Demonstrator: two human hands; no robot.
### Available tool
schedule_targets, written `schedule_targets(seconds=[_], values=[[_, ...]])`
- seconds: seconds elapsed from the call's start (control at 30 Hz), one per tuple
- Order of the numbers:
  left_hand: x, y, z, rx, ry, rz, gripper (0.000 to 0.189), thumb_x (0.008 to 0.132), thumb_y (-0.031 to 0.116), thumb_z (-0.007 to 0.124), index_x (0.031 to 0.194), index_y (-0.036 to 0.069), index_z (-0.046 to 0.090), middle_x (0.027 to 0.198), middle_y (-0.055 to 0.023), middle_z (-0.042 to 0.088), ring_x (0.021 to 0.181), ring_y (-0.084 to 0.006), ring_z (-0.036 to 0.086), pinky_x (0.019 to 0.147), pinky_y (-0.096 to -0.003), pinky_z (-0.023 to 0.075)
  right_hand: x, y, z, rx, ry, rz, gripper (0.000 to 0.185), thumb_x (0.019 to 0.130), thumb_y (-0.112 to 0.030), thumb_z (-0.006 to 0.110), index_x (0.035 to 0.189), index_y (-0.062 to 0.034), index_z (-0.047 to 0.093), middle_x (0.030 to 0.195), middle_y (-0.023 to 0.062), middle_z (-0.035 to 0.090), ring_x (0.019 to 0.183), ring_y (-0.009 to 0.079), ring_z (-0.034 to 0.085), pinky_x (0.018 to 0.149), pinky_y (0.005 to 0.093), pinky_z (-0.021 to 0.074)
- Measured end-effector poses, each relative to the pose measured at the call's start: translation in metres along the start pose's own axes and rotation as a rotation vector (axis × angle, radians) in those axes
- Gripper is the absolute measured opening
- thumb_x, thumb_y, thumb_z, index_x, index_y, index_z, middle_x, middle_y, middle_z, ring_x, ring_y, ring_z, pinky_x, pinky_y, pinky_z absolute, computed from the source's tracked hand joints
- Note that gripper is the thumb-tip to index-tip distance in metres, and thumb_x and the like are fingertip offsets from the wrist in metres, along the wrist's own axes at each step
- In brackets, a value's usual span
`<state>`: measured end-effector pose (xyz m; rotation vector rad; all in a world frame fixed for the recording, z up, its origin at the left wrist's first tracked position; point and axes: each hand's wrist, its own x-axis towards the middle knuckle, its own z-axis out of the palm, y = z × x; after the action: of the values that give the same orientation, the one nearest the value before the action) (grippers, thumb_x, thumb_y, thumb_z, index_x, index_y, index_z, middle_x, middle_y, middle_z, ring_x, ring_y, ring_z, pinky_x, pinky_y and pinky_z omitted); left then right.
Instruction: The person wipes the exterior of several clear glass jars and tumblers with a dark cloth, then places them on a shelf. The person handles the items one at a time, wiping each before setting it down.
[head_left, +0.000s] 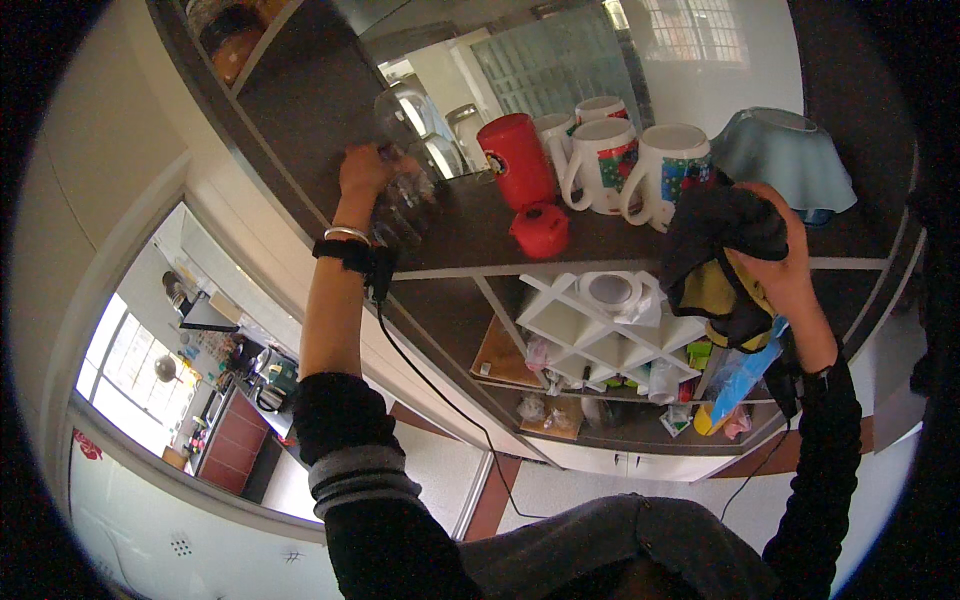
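Observation:
My left hand (364, 176) reaches to the left end of a dark cabinet shelf (465, 244), its fingers blurred against clear glassware (405, 202). Whether it grips a glass I cannot tell. In my right hand (780, 251) is a bunched black and yellow cloth (720, 255), held in front of the shelf's right part. Behind the cloth stand several upturned white mugs with colourful prints, among them a front mug (604, 161) and a right-hand mug (671, 150). A tall red cup (517, 161) is left of them, with a small red container (540, 229) before it. An upturned bluish glass bowl (787, 161) with a wavy rim sits at right.
Below the shelf, a white lattice rack (615, 337) holds a roll (609, 289) and small items. A blue flat item (750, 375) leans at its right. A mirror (555, 75) backs the shelf. A black cable (450, 405) hangs from my left wrist.

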<state>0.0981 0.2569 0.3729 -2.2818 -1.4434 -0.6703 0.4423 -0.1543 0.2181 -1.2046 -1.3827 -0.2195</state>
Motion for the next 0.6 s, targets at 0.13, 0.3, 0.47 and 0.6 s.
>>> schedule_targets(seconds=[0.13, 0.3, 0.47, 0.6], values=[[-0.027, 0.004, 0.003, -0.093, 0.140, 0.145, 0.093, 0.051, 0.040, 0.084, 0.133, 0.025, 0.042, 0.132, -0.0233, 0.042, 0.110, -0.0378, 0.054, 0.089, -0.0436, 0.0471, 0.001, -0.003, 0.000, 0.043, -0.012, 0.022, 0.067, 0.062, 0.000, 0.075, 0.123, -0.0037, 0.049, 0.119, 0.0114, 0.057, 0.113, 0.0234, 0.053, 0.100, 0.0346, 0.0368], [-0.055, 0.026, -0.002, 0.045, 0.040, -0.018, 0.121, 0.050, 0.040, 0.087, 0.144, 0.033, 0.011, 0.137, -0.0276, 0.031, 0.112, -0.0449, 0.051, 0.089, -0.0487, 0.0472, -0.002, -0.002, -0.001, -0.018, 0.002, -0.027, 0.061, 0.064, 0.003, 0.068, 0.122, -0.0006, 0.048, 0.120, 0.0114, 0.054, 0.113, 0.0204, 0.050, 0.100, 0.0325, 0.0353], [-0.063, 0.044, -0.005, 0.074, 0.038, -0.091, 0.117, 0.047, 0.037, 0.088, 0.141, 0.035, 0.018, 0.137, -0.0228, 0.029, 0.107, -0.0407, 0.055, 0.083, -0.0447, 0.0500, -0.003, 0.004, -0.002, -0.039, 0.019, -0.033, 0.068, 0.061, 0.001, 0.074, 0.124, -0.0029, 0.048, 0.123, 0.0127, 0.055, 0.115, 0.0244, 0.051, 0.101, 0.0357, 0.0361], [-0.064, 0.043, -0.005, 0.038, 0.041, -0.081, 0.114, 0.050, 0.039, 0.087, 0.142, 0.034, 0.019, 0.138, -0.0277, 0.028, 0.108, -0.0423, 0.054, 0.084, -0.0451, 0.0505, -0.002, 0.005, -0.003, 0.006, -0.004, -0.015, 0.069, 0.062, 0.002, 0.074, 0.125, -0.0033, 0.047, 0.123, 0.0126, 0.054, 0.116, 0.0245, 0.051, 0.101, 0.0362, 0.0359]])
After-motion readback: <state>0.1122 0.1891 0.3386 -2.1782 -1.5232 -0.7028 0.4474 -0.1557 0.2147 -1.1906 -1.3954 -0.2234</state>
